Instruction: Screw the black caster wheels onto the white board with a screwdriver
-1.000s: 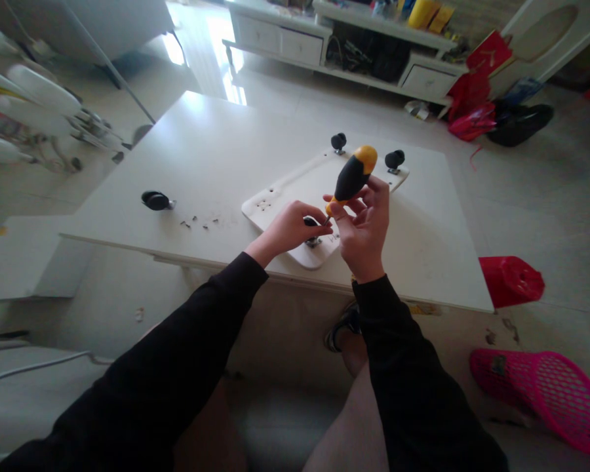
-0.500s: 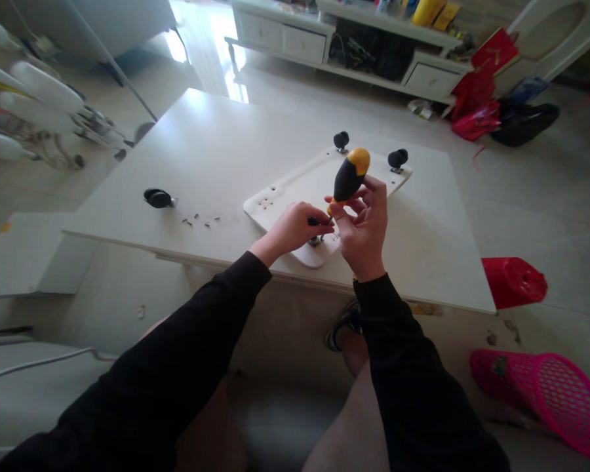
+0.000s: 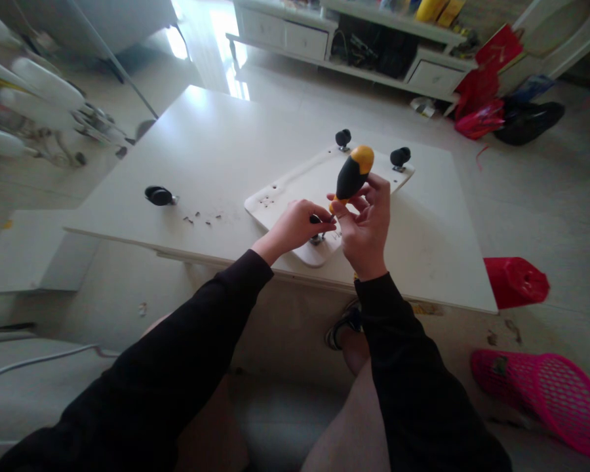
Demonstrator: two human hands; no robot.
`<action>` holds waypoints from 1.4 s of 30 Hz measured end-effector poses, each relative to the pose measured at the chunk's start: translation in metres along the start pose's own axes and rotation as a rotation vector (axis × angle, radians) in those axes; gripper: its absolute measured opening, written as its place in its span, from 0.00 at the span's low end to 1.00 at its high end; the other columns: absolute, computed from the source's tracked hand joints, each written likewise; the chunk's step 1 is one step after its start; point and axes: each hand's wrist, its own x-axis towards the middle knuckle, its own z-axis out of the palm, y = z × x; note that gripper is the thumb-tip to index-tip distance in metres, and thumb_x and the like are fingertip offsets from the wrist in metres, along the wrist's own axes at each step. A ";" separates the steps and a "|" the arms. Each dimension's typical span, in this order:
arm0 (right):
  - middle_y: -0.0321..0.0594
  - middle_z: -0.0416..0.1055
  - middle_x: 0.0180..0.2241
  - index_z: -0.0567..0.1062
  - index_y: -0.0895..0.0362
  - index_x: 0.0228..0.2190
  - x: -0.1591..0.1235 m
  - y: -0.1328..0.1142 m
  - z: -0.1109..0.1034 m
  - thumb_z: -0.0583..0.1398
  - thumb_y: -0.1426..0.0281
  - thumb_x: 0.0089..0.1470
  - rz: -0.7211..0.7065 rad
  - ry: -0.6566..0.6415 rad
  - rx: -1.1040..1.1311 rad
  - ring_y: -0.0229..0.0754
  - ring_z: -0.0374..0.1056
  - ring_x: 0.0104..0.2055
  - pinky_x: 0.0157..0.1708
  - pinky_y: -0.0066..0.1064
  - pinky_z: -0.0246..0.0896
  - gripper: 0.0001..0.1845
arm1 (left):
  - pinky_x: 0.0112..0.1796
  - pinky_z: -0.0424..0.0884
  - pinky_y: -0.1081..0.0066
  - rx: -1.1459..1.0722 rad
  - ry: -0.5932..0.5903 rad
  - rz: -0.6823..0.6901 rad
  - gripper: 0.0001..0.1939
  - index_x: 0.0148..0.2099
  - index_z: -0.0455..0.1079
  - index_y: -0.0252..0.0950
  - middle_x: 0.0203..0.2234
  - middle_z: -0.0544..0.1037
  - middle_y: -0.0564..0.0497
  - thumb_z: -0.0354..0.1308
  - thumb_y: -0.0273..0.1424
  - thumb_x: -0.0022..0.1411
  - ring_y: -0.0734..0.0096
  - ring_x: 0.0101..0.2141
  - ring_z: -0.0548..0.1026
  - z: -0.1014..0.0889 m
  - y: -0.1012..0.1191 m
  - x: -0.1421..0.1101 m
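My right hand [image 3: 368, 229] is closed round the lower end of a black-and-yellow screwdriver [image 3: 353, 177], its handle tilted up and to the right. The shaft points down at a caster wheel [image 3: 316, 240] on the near corner of a white board [image 3: 299, 183]. Over that caster, my left hand [image 3: 295, 224] is closed, its fingertips beside the shaft; the fingers partly hide the wheel. Whether they also pinch a screw I cannot tell. At the board's far end stand two more casters, one left [image 3: 343, 139] and one right [image 3: 400, 157].
A loose caster [image 3: 159, 195] and several small screws [image 3: 208, 223] lie left of the board on the white table [image 3: 216, 144]. Beside the table's right edge is a red bin [image 3: 516, 282]; a pink basket [image 3: 535, 393] lies on the floor. A white cabinet [image 3: 305, 40] stands beyond.
The view has shifted very slightly. Both hands and the screwdriver keep nearly the same place over the near caster.
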 end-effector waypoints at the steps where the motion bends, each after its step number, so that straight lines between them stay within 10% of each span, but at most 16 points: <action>1: 0.36 0.70 0.46 0.63 0.38 0.60 0.000 0.000 0.000 0.65 0.61 0.64 0.007 0.002 0.007 0.43 0.79 0.46 0.47 0.44 0.85 0.27 | 0.40 0.73 0.67 -0.004 0.000 -0.004 0.07 0.38 0.86 0.37 0.32 0.87 0.47 0.72 0.34 0.64 0.68 0.32 0.80 0.000 0.000 0.000; 17: 0.36 0.73 0.45 0.65 0.38 0.62 0.002 0.004 -0.001 0.63 0.60 0.65 -0.024 -0.015 -0.020 0.42 0.81 0.45 0.37 0.35 0.81 0.26 | 0.36 0.70 0.67 0.001 -0.024 -0.011 0.07 0.35 0.84 0.36 0.27 0.84 0.50 0.69 0.34 0.63 0.70 0.29 0.76 0.000 -0.001 0.000; 33: 0.38 0.82 0.51 0.66 0.40 0.65 0.005 -0.002 -0.007 0.60 0.58 0.67 0.018 -0.082 -0.018 0.46 0.81 0.53 0.56 0.50 0.82 0.27 | 0.35 0.67 0.68 -0.015 -0.047 -0.016 0.09 0.31 0.81 0.36 0.25 0.80 0.52 0.69 0.35 0.62 0.72 0.29 0.71 0.000 -0.003 0.000; 42: 0.37 0.76 0.54 0.65 0.37 0.62 0.003 0.003 -0.003 0.70 0.57 0.59 0.023 -0.035 -0.024 0.42 0.80 0.46 0.36 0.35 0.82 0.34 | 0.37 0.70 0.67 0.011 0.007 -0.015 0.07 0.32 0.81 0.36 0.25 0.81 0.52 0.71 0.33 0.62 0.70 0.29 0.74 0.002 -0.003 0.000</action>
